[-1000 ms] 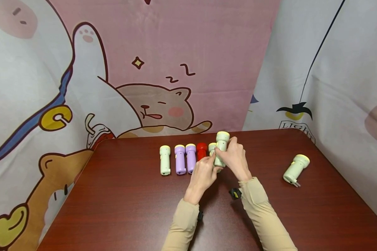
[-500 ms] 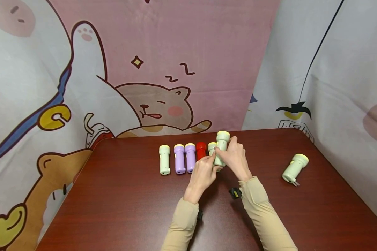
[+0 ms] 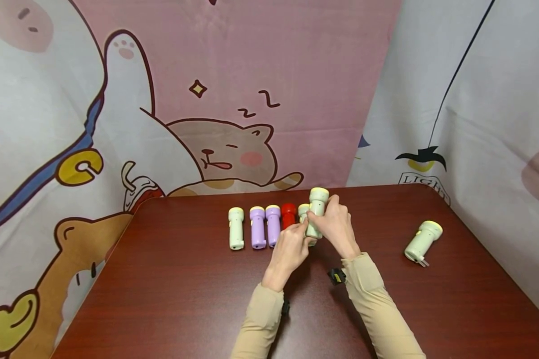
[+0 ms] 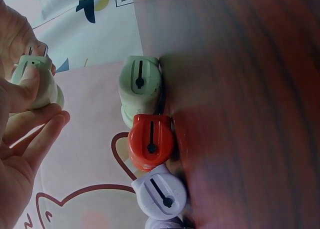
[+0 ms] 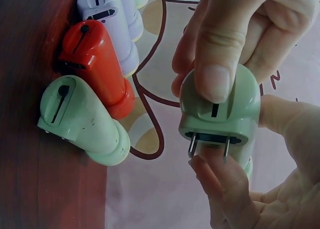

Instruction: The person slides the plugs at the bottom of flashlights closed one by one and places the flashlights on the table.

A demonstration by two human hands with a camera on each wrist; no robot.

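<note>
Both hands are on a pale green flashlight [image 3: 319, 196], held above the table with its yellow-rimmed head up. My right hand [image 3: 337, 227] grips its body. My left hand [image 3: 290, 249] is at its lower end; in the right wrist view the left thumb [image 5: 214, 81] presses on the slotted base of the flashlight [image 5: 245, 106]. Two metal plug prongs [image 5: 227, 148] stick out of that base. Behind the hands, partly hidden, stand a red flashlight [image 3: 289, 213] and another pale green flashlight [image 3: 303, 211].
Two purple flashlights [image 3: 257, 228] and a pale green flashlight [image 3: 236, 229] continue the row leftward. At the right, another pale green flashlight [image 3: 424, 241] lies tilted with prongs out. A printed cloth [image 3: 323, 99] hangs behind the brown table [image 3: 184, 299].
</note>
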